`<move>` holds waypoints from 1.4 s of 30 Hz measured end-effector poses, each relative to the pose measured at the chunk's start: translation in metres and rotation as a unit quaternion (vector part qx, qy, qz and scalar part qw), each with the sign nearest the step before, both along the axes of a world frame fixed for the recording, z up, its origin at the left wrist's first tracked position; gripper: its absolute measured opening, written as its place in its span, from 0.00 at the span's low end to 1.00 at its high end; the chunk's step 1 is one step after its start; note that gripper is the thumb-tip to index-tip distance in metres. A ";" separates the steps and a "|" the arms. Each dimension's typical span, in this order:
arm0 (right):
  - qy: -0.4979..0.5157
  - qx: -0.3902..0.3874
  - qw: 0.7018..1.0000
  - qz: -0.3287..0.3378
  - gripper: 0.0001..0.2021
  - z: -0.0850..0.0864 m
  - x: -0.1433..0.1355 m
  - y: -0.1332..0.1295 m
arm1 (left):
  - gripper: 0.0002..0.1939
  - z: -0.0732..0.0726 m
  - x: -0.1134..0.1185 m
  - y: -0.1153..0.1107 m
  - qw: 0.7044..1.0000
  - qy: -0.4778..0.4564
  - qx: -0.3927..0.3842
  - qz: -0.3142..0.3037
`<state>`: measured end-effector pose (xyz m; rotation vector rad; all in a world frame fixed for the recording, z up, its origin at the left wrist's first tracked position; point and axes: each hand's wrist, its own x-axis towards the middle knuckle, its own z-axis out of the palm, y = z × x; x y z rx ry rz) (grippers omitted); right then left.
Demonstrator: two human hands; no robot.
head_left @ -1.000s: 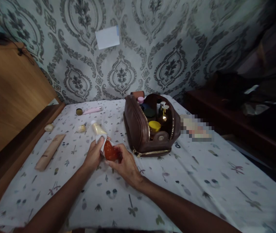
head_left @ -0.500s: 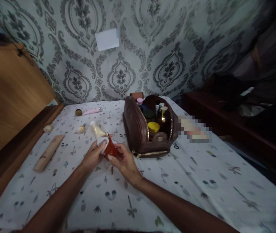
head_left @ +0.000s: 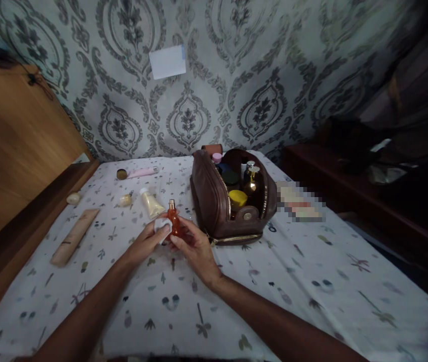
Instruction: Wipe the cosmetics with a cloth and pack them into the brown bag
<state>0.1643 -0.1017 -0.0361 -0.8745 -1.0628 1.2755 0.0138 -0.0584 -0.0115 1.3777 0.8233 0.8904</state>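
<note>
An amber-orange perfume bottle (head_left: 174,221) with a gold spray neck stands nearly upright between my hands, above the patterned sheet. My right hand (head_left: 195,247) is closed around its right side and lower part. In my left hand (head_left: 146,242) a white wipe (head_left: 162,229) is pinched, pressed against the bottle's left side. Just behind them a cream tube with a white cap (head_left: 151,202) lies on the sheet. To the right stands an open brown toiletry bag (head_left: 210,201) holding a yellow-lidded jar (head_left: 237,198), a gold bottle (head_left: 252,185) and other bottles.
A beige tube (head_left: 74,238) lies at the left. Beyond it are a small round cream item (head_left: 73,198), a small yellowish bottle (head_left: 125,200) and a pink brush (head_left: 140,172). A blurred-out flat item (head_left: 300,202) lies right of the bag. A wooden panel (head_left: 21,146) borders the left side.
The perfume bottle has turned more upright, showing its gold neck higher up. My left hand has shifted slightly, with the wipe still against the bottle.
</note>
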 end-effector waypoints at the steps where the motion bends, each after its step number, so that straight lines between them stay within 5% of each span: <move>1: -0.001 -0.012 1.000 0.008 0.28 0.000 0.000 0.000 | 0.27 0.000 0.000 -0.001 1.000 -0.007 -0.012 -0.009; 6: -0.021 -0.018 0.999 0.029 0.32 0.003 0.002 -0.001 | 0.30 -0.003 0.001 -0.002 0.997 -0.036 -0.047 -0.045; 13: -0.129 0.058 0.989 -0.036 0.17 0.017 0.012 -0.003 | 0.24 0.007 0.002 -0.002 0.999 0.014 -0.016 0.048; 20: -0.126 0.081 0.985 -0.081 0.14 0.013 0.013 0.004 | 0.18 0.018 0.007 -0.003 0.980 0.144 0.115 0.071; 24: -0.118 0.084 0.986 -0.084 0.13 0.012 0.012 0.005 | 0.12 0.013 0.003 -0.001 0.989 0.101 0.073 0.083; 28: -0.093 0.091 0.990 -0.059 0.14 0.015 0.012 0.002 | 0.20 0.008 0.001 -0.001 0.991 0.052 -0.038 0.115; 33: -0.097 0.100 0.990 -0.013 0.14 0.018 0.013 -0.001 | 0.28 0.011 0.003 -0.002 0.981 0.012 -0.191 0.030; 42: -0.097 0.024 0.995 -0.025 0.18 0.012 0.012 0.004 | 0.22 0.008 0.010 -0.002 0.977 0.001 -0.139 0.163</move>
